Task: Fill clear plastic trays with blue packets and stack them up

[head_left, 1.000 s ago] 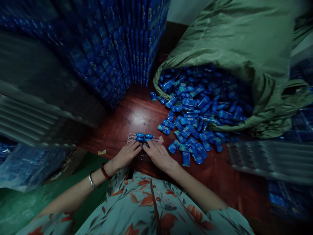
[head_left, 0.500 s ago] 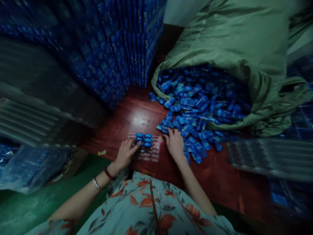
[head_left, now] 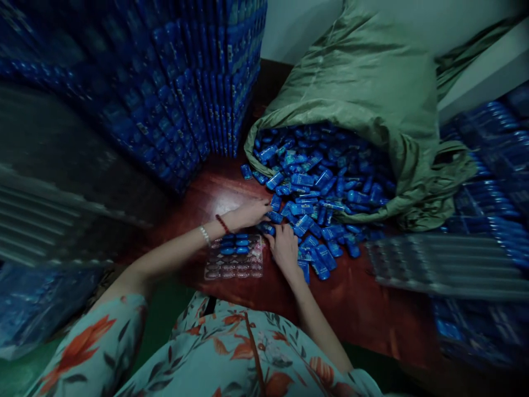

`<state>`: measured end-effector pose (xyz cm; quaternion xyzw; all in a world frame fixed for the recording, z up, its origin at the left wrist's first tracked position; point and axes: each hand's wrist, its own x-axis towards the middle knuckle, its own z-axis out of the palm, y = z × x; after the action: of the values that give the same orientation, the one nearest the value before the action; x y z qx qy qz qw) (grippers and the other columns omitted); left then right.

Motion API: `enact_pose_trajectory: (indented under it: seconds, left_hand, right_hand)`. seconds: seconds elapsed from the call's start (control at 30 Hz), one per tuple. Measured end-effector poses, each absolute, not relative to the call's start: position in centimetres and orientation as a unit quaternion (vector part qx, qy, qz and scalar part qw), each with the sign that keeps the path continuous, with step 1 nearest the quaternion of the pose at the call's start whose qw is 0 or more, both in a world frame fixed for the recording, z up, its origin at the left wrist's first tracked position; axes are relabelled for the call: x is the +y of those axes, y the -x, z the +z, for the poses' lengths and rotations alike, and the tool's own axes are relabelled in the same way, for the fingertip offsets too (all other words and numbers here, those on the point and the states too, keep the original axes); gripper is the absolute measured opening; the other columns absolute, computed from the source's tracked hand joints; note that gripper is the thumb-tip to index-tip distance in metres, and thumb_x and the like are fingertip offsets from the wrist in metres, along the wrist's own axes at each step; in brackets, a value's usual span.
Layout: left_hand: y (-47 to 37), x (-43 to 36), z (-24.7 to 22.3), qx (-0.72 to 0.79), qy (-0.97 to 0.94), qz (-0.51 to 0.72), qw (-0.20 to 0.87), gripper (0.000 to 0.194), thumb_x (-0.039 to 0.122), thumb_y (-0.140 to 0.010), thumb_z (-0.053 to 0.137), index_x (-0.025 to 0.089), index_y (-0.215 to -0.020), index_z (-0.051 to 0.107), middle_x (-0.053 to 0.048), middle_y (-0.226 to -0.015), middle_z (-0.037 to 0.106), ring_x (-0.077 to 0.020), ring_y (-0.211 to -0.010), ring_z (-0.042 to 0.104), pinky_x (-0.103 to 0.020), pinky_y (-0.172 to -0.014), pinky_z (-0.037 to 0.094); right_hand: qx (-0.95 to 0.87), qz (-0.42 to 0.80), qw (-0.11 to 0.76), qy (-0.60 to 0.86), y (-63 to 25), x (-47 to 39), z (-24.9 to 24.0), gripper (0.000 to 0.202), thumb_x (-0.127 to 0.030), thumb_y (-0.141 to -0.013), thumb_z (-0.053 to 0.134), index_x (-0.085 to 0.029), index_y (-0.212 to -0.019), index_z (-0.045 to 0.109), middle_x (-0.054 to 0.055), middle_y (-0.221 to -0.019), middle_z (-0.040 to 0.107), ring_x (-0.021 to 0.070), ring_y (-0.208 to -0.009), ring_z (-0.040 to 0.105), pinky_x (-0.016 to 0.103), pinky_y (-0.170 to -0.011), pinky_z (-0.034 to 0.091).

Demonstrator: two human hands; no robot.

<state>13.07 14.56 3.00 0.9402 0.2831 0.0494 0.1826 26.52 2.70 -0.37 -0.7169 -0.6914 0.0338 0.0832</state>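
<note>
My left hand (head_left: pixel 255 213) reaches across above the tray to the near-left edge of the pile, its fingers closed on a small blue packet (head_left: pixel 274 216). Just below it, my right hand (head_left: pixel 285 249) has thumb and forefinger on another blue packet (head_left: pixel 265 227), partly hidden by the fingers. A clear plastic blister tray (head_left: pixel 233 270) lies on the table in front of me. Several blue packets (head_left: pixel 235 250) sit in its far rows, partly under my left wrist. The nearer rows show only clear pockets.
A green sack (head_left: pixel 363 82) lies open, spilling blue packets (head_left: pixel 322 259) onto the red-brown table (head_left: pixel 351 309). Tall stacks of filled blue trays (head_left: pixel 173 88) rise at the left. Clear trays (head_left: pixel 446 264) are stacked at right and left (head_left: pixel 41 204).
My left hand has left the tray and moved right and away from me to the packets by my right hand. My right hand stays at the pile's edge. The view has shifted slightly.
</note>
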Motion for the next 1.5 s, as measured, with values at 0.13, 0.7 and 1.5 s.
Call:
enact_pose_trajectory:
  seconds: [0.13,0.7,1.5]
  left_hand:
    - [-16.4,15.9,0.9,0.314,-0.93,0.018,0.192,0.024,0.009,-0.081,0.049,0.006,-0.103,0.056,-0.014,-0.095,0.061,-0.0203,-0.079,0.058,-0.031,-0.074,0.045]
    - [2.1,0.7,6.0,0.564,-0.687,0.362,0.28,0.024,0.033,-0.08,0.063,0.016,-0.096,0.058,-0.003,-0.086,0.063,-0.0155,-0.078,0.062,-0.026,-0.07,0.051]
    - [-2.5,-0.7,0.6,0.367,-0.919,0.111,0.095,0.033,0.009,-0.088,0.035,0.014,-0.115,0.054,-0.013,-0.104,0.059,-0.0224,-0.097,0.053,-0.038,-0.083,0.048]
  right_hand:
    - [-0.673,0.081,0.119,0.725,-26.9,2.1,-0.2,0.02,-0.026,-0.088,0.05,-0.012,-0.1,0.056,0.013,-0.096,0.061,0.0248,-0.092,0.056,0.036,-0.076,0.043]
    - [-0.803,0.204,0.291,0.478,-24.8,-3.4,0.4,0.03,-0.011,-0.09,0.04,-0.017,-0.113,0.057,0.009,-0.096,0.063,0.0178,-0.092,0.059,0.032,-0.081,0.05]
    - [-0.882,0.059,0.07,0.463,-21.1,-1.8,3.2,0.029,-0.011,-0.09,0.042,-0.018,-0.113,0.057,0.008,-0.091,0.06,0.0186,-0.087,0.056,0.032,-0.077,0.044]
